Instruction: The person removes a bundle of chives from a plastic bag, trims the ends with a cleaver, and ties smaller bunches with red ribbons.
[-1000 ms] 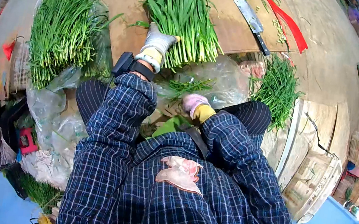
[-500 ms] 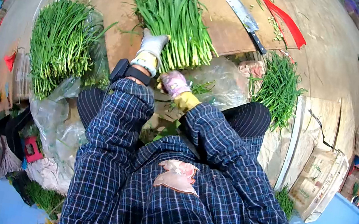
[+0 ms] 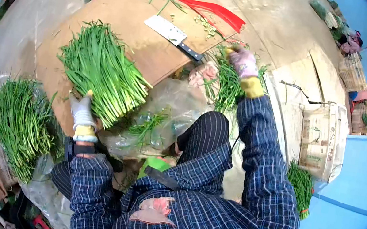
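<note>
A thick stack of garlic chives (image 3: 104, 74) lies on the brown cardboard (image 3: 136, 1), its pale stalk ends pointing toward me. My left hand (image 3: 81, 111), in a whitish glove, rests at the stack's lower left edge with thumb and fingers apart. Off to the right, my right hand (image 3: 242, 62), in a pink patterned glove with a yellow cuff, reaches over a looser heap of chives (image 3: 227, 90). Its fingers are curled down among the stalks, and what they hold is hidden. A cleaver (image 3: 169, 33) lies flat between the stack and the right hand.
Red strips (image 3: 213, 11) and chopped bits lie beyond the cleaver. Clear plastic sheeting (image 3: 171, 101) with loose chives (image 3: 149, 123) spreads before my knees. Another large pile of chives (image 3: 20, 125) is at far left. A printed carton (image 3: 322, 140) stands at the right.
My right hand has moved from the stack's stalk ends out to the heap on the right. My left hand stays at the stack's edge. The view has turned right.
</note>
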{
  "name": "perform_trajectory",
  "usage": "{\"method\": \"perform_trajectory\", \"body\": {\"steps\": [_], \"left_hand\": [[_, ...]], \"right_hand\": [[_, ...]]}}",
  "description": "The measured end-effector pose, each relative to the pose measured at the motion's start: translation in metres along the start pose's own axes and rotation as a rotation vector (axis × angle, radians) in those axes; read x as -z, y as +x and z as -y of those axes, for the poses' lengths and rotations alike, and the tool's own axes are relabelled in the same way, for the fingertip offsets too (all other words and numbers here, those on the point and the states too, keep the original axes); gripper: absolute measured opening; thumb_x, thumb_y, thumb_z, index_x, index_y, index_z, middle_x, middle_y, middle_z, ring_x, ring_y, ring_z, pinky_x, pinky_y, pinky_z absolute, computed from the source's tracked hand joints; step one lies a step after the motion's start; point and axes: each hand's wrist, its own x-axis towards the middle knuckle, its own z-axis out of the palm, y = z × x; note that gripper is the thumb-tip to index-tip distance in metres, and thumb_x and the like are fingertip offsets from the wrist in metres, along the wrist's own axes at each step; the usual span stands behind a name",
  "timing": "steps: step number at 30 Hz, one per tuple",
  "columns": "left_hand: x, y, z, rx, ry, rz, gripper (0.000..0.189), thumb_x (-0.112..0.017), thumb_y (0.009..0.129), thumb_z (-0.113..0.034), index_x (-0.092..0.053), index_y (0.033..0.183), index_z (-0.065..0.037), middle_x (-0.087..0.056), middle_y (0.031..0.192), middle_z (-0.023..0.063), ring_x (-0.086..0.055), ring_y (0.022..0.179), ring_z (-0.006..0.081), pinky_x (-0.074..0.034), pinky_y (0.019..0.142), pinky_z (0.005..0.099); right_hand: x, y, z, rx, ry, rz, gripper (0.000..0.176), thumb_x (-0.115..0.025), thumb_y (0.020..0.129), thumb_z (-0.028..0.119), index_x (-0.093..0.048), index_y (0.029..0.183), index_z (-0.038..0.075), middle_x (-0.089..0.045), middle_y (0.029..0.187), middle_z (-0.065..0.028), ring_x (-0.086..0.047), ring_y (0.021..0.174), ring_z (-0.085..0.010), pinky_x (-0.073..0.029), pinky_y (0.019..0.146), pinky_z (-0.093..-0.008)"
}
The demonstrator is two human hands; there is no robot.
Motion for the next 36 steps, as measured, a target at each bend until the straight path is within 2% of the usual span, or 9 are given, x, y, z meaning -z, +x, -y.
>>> {"method": "perform_trajectory", "body": {"steps": [4, 8, 12, 20, 23, 27, 30, 34, 36], "left_hand": [[-0.024, -0.036, -0.051, -0.252, 0.426, -0.026, 0.05, -0.069, 0.072, -0.003, -0.05, 0.118, 0.003, -0.058, 0.111, 0.0155, -0.057, 0.094, 0.0231, -0.045, 0.085, 0.0315], [-0.046, -0.06, -0.1, -0.789, 1.189, 0.272, 0.055, -0.077, 0.064, -0.02, -0.058, 0.114, -0.009, -0.059, 0.105, 0.0113, -0.054, 0.096, 0.025, -0.042, 0.087, 0.039], [-0.066, -0.028, -0.098, -1.005, 1.123, 0.606, 0.032, -0.076, 0.061, -0.021, -0.068, 0.092, -0.017, -0.064, 0.086, 0.0037, -0.057, 0.084, 0.0272, -0.046, 0.076, 0.0379], [-0.093, 0.052, -0.119, -0.783, 0.966, 0.494, 0.017, -0.066, 0.075, -0.015, -0.07, 0.092, -0.017, -0.067, 0.087, 0.0089, -0.063, 0.082, 0.0242, -0.049, 0.074, 0.0321], [-0.092, 0.055, -0.145, -0.284, 0.773, 0.366, 0.019, -0.062, 0.083, -0.011, -0.068, 0.1, -0.007, -0.068, 0.093, 0.0056, -0.061, 0.084, 0.0116, -0.048, 0.075, 0.024], [-0.066, 0.126, -0.105, -0.346, 0.821, 0.296, 0.042, -0.064, 0.078, -0.016, -0.057, 0.118, -0.005, -0.064, 0.108, 0.0121, -0.061, 0.091, 0.0179, -0.046, 0.081, 0.0281], [-0.046, 0.147, -0.102, -0.222, 0.836, -0.136, 0.061, -0.059, 0.075, -0.012, -0.038, 0.131, 0.001, -0.06, 0.105, 0.0178, -0.059, 0.092, 0.0243, -0.045, 0.082, 0.0306], [-0.025, 0.127, -0.107, -0.319, 0.61, -0.325, 0.055, -0.06, 0.072, -0.017, -0.043, 0.117, 0.008, -0.055, 0.114, 0.0216, -0.053, 0.101, 0.0342, -0.04, 0.089, 0.0379], [-0.01, 0.112, -0.097, -0.29, 0.307, -0.338, 0.066, -0.06, 0.076, -0.007, -0.03, 0.134, 0.005, -0.047, 0.123, 0.0164, -0.047, 0.109, 0.0235, -0.037, 0.094, 0.0305]], "right_hand": [[-0.013, 0.063, -0.031, 0.2, -0.41, -0.235, 0.027, -0.058, 0.081, 0.028, -0.065, 0.1, 0.011, -0.065, 0.093, -0.0152, -0.063, 0.085, -0.0298, -0.049, 0.074, -0.0365], [-0.059, 0.069, -0.008, 0.29, 0.041, 0.146, 0.028, -0.062, 0.08, 0.028, -0.064, 0.099, 0.008, -0.067, 0.082, -0.0125, -0.064, 0.076, -0.0249, -0.048, 0.069, -0.0348], [-0.076, 0.039, 0.026, 0.374, 0.004, 0.263, 0.027, -0.061, 0.079, 0.022, -0.064, 0.101, 0.007, -0.066, 0.087, -0.0145, -0.063, 0.082, -0.0283, -0.048, 0.071, -0.036], [-0.034, 0.036, -0.042, 0.263, 0.237, 0.117, 0.023, -0.063, 0.082, 0.014, -0.064, 0.103, 0.004, -0.067, 0.086, -0.007, -0.061, 0.078, -0.013, -0.047, 0.071, -0.0253], [-0.004, 0.054, -0.049, 0.116, 0.134, 0.043, 0.025, -0.062, 0.081, 0.022, -0.065, 0.102, 0.007, -0.067, 0.086, -0.0086, -0.063, 0.077, -0.0151, -0.048, 0.068, -0.0276], [0.0, 0.115, -0.043, 0.191, -0.292, -0.053, 0.026, -0.056, 0.081, 0.029, -0.064, 0.1, 0.013, -0.065, 0.092, -0.0142, -0.062, 0.088, -0.0293, -0.048, 0.075, -0.0373], [-0.013, 0.154, -0.011, 0.213, -0.508, -0.057, 0.032, -0.059, 0.078, 0.03, -0.064, 0.104, 0.011, -0.064, 0.101, -0.0143, -0.061, 0.097, -0.0291, -0.047, 0.082, -0.038], [-0.044, 0.182, 0.036, 0.114, -0.723, 0.057, 0.035, -0.059, 0.076, 0.035, -0.067, 0.1, 0.012, -0.063, 0.103, -0.0148, -0.061, 0.097, -0.0313, -0.048, 0.08, -0.0413], [-0.063, 0.189, 0.039, 0.083, -0.814, 0.074, 0.03, -0.055, 0.079, 0.029, -0.067, 0.101, 0.012, -0.062, 0.107, -0.0148, -0.06, 0.101, -0.0299, -0.048, 0.082, -0.0435]]}}
